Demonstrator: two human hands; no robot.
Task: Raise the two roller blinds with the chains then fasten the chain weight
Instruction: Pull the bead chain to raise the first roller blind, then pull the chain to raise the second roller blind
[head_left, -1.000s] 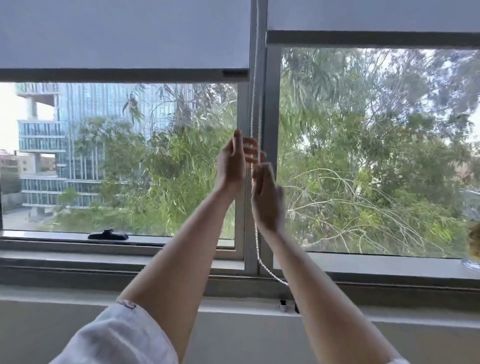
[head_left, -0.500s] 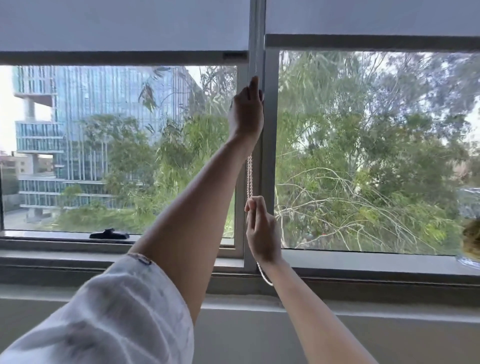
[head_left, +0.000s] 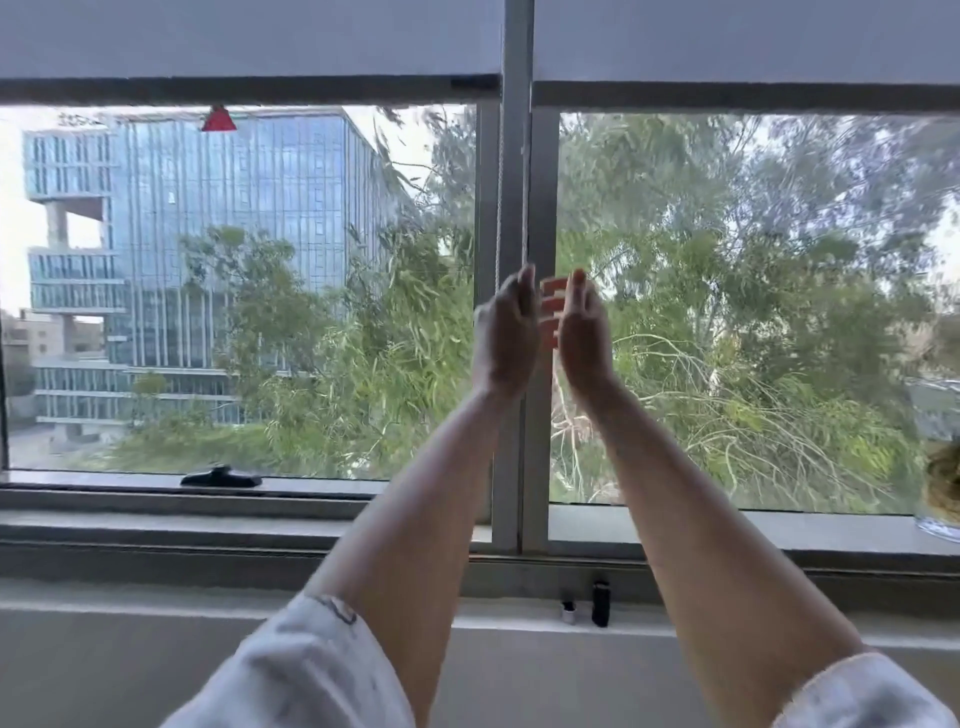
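Bead chain (head_left: 500, 208) hangs along the centre window post (head_left: 517, 156), running down to the hands. Left hand (head_left: 505, 338) and right hand (head_left: 583, 332) raised side by side at the post (blurred; grip on chain cannot tell). Left blind (head_left: 249, 41) and right blind (head_left: 748, 41) both high. Small black weight (head_left: 600, 603) on sill (head_left: 156, 525).

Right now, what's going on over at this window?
A person is working the bead chain that hangs along the centre window post. Both hands are raised there side by side, the left hand and right hand; the motion blur hides exactly how they grip it. The left blind and right blind both sit high, their bottom bars near the top of the glass.
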